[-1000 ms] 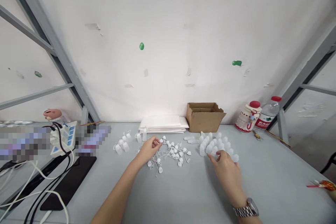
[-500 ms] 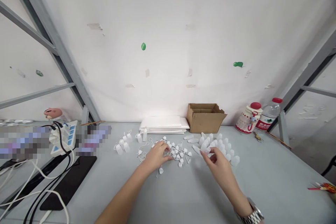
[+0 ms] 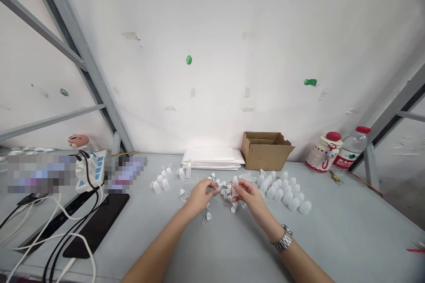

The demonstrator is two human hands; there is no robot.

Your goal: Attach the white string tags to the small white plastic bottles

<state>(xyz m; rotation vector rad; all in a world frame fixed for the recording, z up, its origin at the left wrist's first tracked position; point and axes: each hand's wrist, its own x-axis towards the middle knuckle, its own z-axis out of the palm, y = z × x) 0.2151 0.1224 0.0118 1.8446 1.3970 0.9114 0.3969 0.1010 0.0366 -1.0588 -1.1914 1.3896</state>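
My right hand grips a small translucent squeeze bottle upright between thumb and fingers. My left hand is at the left side of a pile of small white caps with loop straps, its thumb and fingertips pinched together. What lies between those fingertips is too small to make out. One loose cap rests in front of my left hand. Uncapped translucent bottles stand in rows to the right of my right hand. Several capped bottles stand together on the left.
A stack of white envelopes and an open cardboard box stand against the wall. At right are a decorated flask and a water bottle. A power strip, cables and a black power bank occupy the left.
My right hand has moved left from the standing bottles, bringing a bottle over to the caps. My left hand stays at the cap pile, its fingers closer together. The view has shifted slightly.
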